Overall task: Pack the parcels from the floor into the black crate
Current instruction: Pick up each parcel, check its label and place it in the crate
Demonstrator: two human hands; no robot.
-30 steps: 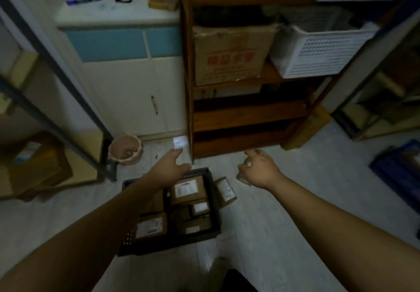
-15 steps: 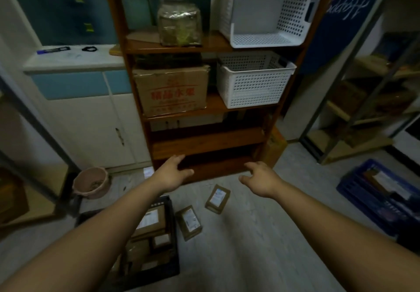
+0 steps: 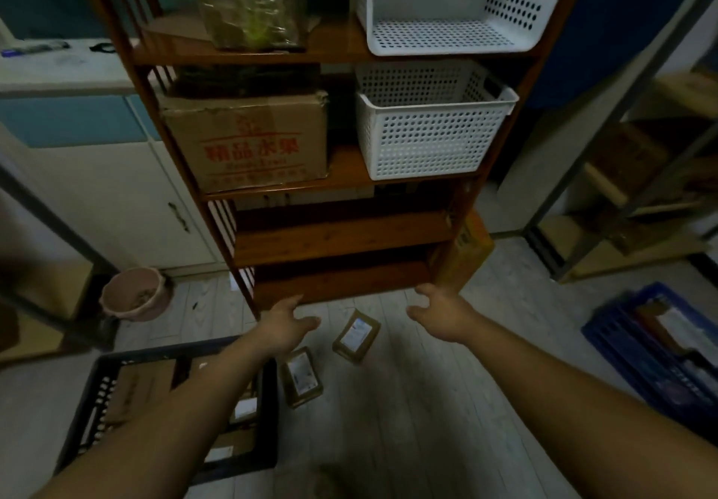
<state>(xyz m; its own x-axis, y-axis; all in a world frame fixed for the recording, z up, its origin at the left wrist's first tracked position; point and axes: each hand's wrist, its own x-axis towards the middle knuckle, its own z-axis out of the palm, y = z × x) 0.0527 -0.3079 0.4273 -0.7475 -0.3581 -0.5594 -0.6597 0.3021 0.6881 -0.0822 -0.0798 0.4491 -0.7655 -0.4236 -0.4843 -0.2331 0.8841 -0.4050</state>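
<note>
Two small brown parcels with white labels lie on the pale floor: one parcel (image 3: pixel 302 376) just right of the black crate (image 3: pixel 93 393), the other parcel (image 3: pixel 356 335) a little farther right. The crate sits at the lower left and holds several labelled parcels, partly hidden by my left forearm. My left hand (image 3: pixel 285 325) hovers above the floor with relaxed fingers, holding nothing, above the nearer parcel. My right hand (image 3: pixel 441 312) hangs to the right of the farther parcel, fingers loosely spread, also holding nothing.
A wooden shelf unit (image 3: pixel 334 234) stands straight ahead with a cardboard box (image 3: pixel 248 141) and white baskets (image 3: pixel 427 125). A pink bowl (image 3: pixel 134 294) sits on the floor at left. A blue crate (image 3: pixel 656 347) lies at right beside metal racking.
The view has swung up and to the right, so the crate has slid to the lower left. A second parcel has come into view on the floor. Both hands stay empty.
</note>
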